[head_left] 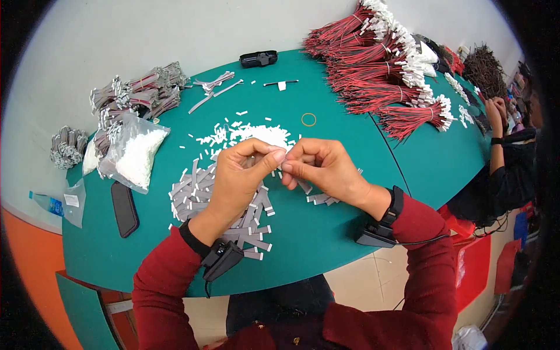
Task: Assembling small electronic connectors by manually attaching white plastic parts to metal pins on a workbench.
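Observation:
My left hand and my right hand meet fingertip to fingertip above the middle of the green table. A short grey flat ribbon cable sticks out below the fingers of my right hand, which pinch it. My left thumb and index finger are pressed together, and whatever sits between them is too small and covered to name. Just beyond my hands is a heap of small white connector housings. Under and beside my left hand lies a loose pile of grey ribbon cables with white ends; a few more cables lie below my right hand.
Bundled red-and-black wires line the back right. Grey cable bundles, a clear bag of white pieces and a dark phone are at left. A rubber band lies ahead. Another person's arm is at far right.

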The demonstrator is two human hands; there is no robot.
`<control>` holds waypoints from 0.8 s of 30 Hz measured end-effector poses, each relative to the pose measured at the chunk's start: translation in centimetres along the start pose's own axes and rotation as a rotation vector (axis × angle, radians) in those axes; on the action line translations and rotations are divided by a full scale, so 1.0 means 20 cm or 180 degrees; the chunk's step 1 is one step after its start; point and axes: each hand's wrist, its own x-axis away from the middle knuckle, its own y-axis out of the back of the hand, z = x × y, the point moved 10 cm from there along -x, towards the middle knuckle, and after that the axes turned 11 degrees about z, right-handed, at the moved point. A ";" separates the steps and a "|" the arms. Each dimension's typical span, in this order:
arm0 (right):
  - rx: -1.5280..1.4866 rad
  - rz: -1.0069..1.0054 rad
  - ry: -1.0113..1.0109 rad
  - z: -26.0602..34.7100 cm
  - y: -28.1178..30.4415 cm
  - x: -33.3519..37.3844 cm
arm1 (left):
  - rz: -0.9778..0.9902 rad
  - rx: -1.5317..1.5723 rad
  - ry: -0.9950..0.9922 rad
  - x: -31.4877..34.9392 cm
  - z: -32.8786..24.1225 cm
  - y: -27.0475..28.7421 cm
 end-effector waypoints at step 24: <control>0.0030 -0.0400 0.0060 0.00 0.10 0.01 | 0.0378 -0.1973 0.0255 -0.04 0.04 0.01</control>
